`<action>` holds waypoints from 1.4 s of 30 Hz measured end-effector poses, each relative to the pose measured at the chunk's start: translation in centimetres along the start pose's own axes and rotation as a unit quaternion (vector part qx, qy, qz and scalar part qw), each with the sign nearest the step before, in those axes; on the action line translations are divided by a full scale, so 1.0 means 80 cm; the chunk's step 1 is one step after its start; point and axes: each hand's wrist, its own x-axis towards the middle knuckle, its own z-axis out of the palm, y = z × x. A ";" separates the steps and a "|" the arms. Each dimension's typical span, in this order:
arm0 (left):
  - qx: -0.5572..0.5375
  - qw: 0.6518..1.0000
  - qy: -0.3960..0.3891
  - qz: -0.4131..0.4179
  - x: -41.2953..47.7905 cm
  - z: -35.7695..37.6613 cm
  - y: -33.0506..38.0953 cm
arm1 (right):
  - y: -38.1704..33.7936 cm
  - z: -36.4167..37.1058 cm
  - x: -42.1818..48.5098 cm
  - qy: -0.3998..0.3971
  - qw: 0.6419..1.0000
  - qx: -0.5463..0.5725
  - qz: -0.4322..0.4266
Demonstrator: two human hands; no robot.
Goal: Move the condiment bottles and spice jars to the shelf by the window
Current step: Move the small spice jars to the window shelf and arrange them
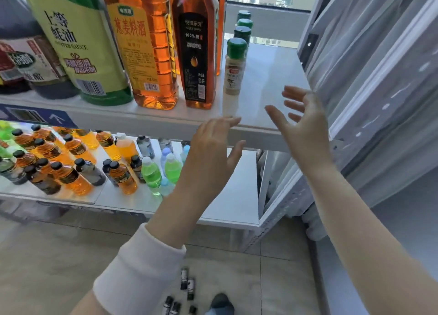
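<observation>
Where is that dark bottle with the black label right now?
In the head view, the dark bottle stands on the upper shelf, between an orange-liquid bottle on its left and a green-capped spice jar on its right.

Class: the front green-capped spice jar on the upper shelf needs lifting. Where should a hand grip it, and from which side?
Grip the front spice jar around its pale body, just below the green cap, coming from the right, where the shelf is bare. It stands upright, with the dark oil bottle close on its left and more jars behind.
</observation>
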 end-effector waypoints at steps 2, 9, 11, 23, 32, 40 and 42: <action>-0.010 1.000 -0.005 0.006 -0.024 -0.001 0.005 | 0.006 -0.012 -0.044 0.002 1.000 -0.012 -0.001; 0.015 0.997 -0.075 -0.019 -0.163 0.006 0.007 | 0.052 -0.028 -0.213 -0.036 0.995 -0.071 0.059; 0.029 0.991 -0.123 -0.035 -0.204 0.012 0.003 | 0.061 -0.031 -0.267 -0.063 0.990 -0.084 0.096; 0.106 0.915 -0.389 -0.031 -0.435 0.050 -0.057 | 0.056 -0.011 -0.590 -0.072 0.918 -0.162 0.354; 0.128 0.781 -0.610 0.042 -0.639 -0.009 -0.120 | -0.024 0.087 -0.835 -0.054 0.809 -0.163 0.562; 0.160 0.676 -0.703 0.151 -0.749 -0.034 -0.103 | -0.101 0.096 -1.008 0.032 0.710 -0.147 0.688; 0.167 0.653 -0.717 0.180 -0.775 -0.036 -0.097 | -0.117 0.094 -1.048 0.060 0.683 -0.143 0.714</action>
